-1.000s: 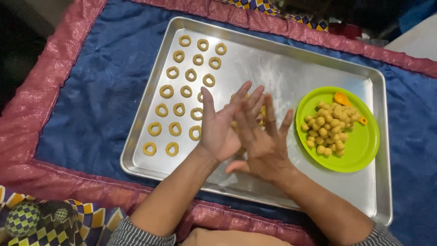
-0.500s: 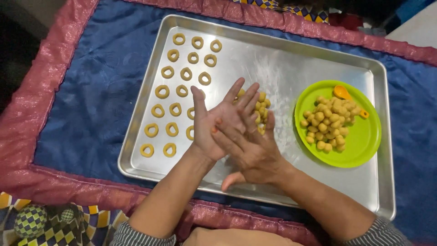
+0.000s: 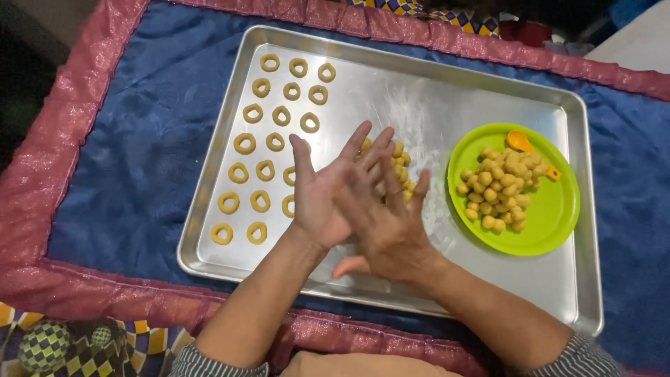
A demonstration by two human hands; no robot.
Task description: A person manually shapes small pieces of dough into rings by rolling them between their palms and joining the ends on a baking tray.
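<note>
A blue cloth (image 3: pixel 132 174) with a shiny pink border is lying under everything. A rectangular metal baking tray (image 3: pixel 447 98) is sitting on it. A round green plate (image 3: pixel 544 216) is resting at the right end of the tray, and a heap of small yellow dough balls (image 3: pixel 499 188) is lying on the plate beside a small orange scoop (image 3: pixel 520 141). Rows of yellow dough rings (image 3: pixel 269 143) are lying across the left part of the tray. The left hand (image 3: pixel 324 195) and the right hand (image 3: pixel 387 223) are pressing together palm to palm over the tray's middle, the right lying on top, fingers straight and slightly spread. Whether anything is sitting between the palms cannot be told. More dough pieces (image 3: pixel 401 164) are showing just beyond the fingertips.
</note>
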